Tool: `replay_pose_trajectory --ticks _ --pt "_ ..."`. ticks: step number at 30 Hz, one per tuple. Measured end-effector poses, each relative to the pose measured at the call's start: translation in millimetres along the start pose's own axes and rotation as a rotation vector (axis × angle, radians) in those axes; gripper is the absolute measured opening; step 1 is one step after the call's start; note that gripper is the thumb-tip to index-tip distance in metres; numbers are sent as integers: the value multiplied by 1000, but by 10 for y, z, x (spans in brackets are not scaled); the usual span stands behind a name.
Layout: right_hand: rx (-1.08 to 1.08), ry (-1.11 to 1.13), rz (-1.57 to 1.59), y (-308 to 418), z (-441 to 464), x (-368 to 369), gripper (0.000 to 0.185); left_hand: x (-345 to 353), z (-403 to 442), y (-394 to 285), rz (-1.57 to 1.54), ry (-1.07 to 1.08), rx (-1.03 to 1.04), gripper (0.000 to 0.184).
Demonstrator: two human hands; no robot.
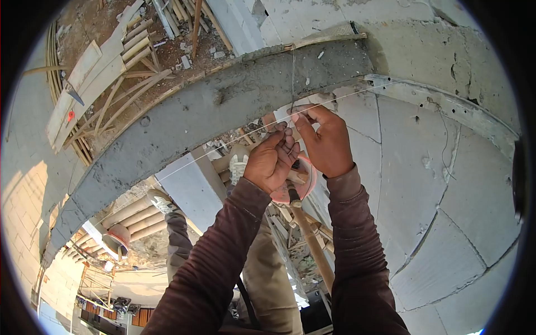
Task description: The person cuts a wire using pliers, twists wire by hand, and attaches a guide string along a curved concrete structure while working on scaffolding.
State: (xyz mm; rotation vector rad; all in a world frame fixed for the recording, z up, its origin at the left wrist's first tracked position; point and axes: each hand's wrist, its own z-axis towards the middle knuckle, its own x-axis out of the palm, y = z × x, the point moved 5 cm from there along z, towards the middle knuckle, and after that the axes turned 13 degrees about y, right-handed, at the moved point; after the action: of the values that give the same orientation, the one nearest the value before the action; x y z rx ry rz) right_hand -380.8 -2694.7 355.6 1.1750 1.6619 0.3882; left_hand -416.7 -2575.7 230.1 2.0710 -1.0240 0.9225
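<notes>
Boards (89, 84) and a bucket (116, 239) lie at the left, below and beyond the curved concrete beam (184, 117). A taut white string (212, 151) slants across the beam's inner edge. The left hand (271, 162) is closed, fingertips bunched around the thin line (293, 72) that hangs over the beam. Just beside it, the right hand (326, 139) pinches that line between thumb and forefinger. Farther right stands the block wall (416, 162).

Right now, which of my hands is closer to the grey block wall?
Your right hand. In this view it overlaps the left edge of the grey block wall. Your left hand is farther left, with the right one between it and the wall.
</notes>
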Motion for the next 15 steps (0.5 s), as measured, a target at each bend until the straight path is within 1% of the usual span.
replay_pose_trajectory --ticks 1,4,7,9,10,11,12,13,14,15 --pt "-10 2 -62 29 -4 -10 21 30 -19 0 49 -8 -15 12" --pt "-22 39 -497 -12 119 -6 20 350 -52 -1 -92 -40 80 14" --pt "34 17 -559 11 65 3 20 318 2 -50 -254 -138 241 19" --pt "27 -8 -609 56 57 16 19 264 31 83 -339 -68 213 21" --pt "-10 -27 -608 53 72 32 20 225 13 74 -358 -42 240 23" --pt "16 7 -572 3 100 19 19 218 17 103 -277 -43 260 26" --pt "65 97 -411 92 135 14 17 174 37 142 -274 -3 239 27" --pt "-40 107 -429 148 144 42 15 127 83 167 -289 73 263 25" --pt "13 110 -359 149 132 61 15 65 129 243 -284 9 241 33" --pt "12 76 -261 -28 136 55 18 40 253 299 -223 54 235 38"
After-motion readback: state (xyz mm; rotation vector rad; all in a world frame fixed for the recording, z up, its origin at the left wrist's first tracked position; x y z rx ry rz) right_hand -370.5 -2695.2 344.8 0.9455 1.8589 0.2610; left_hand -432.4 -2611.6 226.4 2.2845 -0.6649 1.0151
